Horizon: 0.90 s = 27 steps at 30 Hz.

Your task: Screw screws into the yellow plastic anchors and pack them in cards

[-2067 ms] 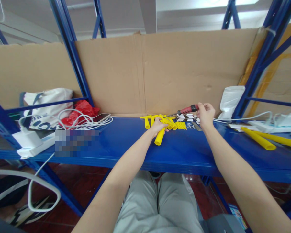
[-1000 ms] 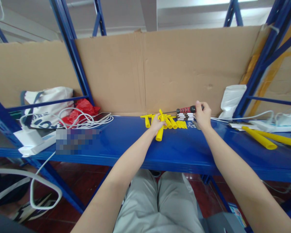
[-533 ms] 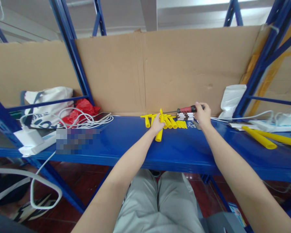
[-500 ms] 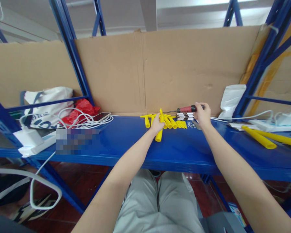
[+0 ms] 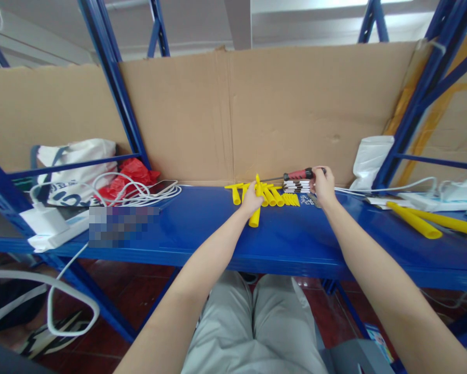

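Note:
My left hand [image 5: 251,200] is closed around a yellow T-shaped tube [image 5: 254,217], which stands out toward me over the blue shelf. In my right hand [image 5: 323,185] is a screwdriver [image 5: 298,174] with a red and black handle, lying level. Its thin shaft points left and its tip meets the upper part of the held yellow tube. Behind and beside my left hand lie several more yellow T-shaped tubes [image 5: 277,197]. Small yellow pieces [image 5: 291,200] sit in a row to their right. A stack of white and dark pieces [image 5: 296,187] rests under the screwdriver. Tiny metal parts [image 5: 306,199] lie near my right hand.
Cardboard [image 5: 295,114] closes off the back. To the left are white cables [image 5: 155,192], a red plastic bag [image 5: 134,174], a white cloth bag [image 5: 81,156] and a power strip [image 5: 62,234]. Long yellow tubes [image 5: 416,221] and a white pouch [image 5: 371,161] are on the right.
My right hand and the screwdriver have shifted very slightly to the left. The fingers' grip on the handle looks a little different. My left hand and the tube stay in place.

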Available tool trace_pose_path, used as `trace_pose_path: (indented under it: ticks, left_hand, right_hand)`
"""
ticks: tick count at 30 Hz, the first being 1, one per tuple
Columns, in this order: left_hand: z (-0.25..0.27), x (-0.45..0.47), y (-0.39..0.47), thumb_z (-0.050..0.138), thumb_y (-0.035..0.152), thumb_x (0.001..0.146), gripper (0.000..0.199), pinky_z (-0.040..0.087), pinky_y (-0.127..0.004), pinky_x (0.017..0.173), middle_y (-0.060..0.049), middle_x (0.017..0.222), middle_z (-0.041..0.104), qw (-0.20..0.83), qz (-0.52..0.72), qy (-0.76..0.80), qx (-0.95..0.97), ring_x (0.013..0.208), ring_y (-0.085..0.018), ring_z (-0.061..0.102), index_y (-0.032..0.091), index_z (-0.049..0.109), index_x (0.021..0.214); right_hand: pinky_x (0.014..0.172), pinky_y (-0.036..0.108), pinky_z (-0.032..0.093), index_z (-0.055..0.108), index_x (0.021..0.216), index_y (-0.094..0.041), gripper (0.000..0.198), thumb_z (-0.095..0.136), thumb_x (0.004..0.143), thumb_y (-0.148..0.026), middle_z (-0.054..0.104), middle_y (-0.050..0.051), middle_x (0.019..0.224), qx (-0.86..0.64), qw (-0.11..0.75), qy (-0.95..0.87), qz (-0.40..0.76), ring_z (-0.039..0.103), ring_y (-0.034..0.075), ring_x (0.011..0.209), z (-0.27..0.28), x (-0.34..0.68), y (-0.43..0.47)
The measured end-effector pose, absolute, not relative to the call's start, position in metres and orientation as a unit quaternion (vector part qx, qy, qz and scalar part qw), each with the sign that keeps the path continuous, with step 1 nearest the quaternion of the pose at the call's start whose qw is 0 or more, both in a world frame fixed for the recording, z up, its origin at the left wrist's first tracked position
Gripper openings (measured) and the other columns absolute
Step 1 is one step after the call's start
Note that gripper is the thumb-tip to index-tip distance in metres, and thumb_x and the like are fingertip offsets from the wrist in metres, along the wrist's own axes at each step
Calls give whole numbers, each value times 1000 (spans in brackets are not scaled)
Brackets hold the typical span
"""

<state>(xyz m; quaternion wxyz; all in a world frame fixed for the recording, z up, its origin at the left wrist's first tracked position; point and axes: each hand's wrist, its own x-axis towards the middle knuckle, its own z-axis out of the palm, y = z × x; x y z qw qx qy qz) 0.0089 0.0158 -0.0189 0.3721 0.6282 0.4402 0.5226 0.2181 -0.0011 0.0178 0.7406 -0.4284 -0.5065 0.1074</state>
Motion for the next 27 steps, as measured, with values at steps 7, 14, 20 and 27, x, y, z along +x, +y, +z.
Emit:
trace_pose_path:
  ticks: [7,14,20,27]
  left_hand:
    - [-21,8,19,62,1,68,71,48,-29,86,-12,119,62,365,536,440,621,103,-20,62,19,41,133]
    - [-20,8,18,57,-5,66,73,48,-27,85,-13,121,61,363,525,442,630,106,-20,61,16,38,134]
    - [-22,5,24,62,1,67,70,50,-28,82,-11,113,65,371,538,431,622,97,-19,63,17,42,133]
    - [-20,5,22,59,0,65,73,50,-26,78,-8,107,66,386,544,419,616,89,-17,64,19,42,133]
  right_hand:
    - [45,24,34,43,73,-22,40,55,73,-60,41,-6,54,-446,743,-484,123,43,10,48,20,217,-5]
    - [35,24,23,42,76,-24,43,59,69,-62,40,-8,49,-436,736,-471,213,35,9,36,25,210,-14]
    - [32,24,19,40,69,-25,47,60,65,-67,28,-10,39,-431,720,-486,243,29,8,31,24,211,-14]
    - [31,24,20,42,68,-24,43,61,66,-62,36,-9,41,-435,734,-473,223,34,9,32,27,209,-19]
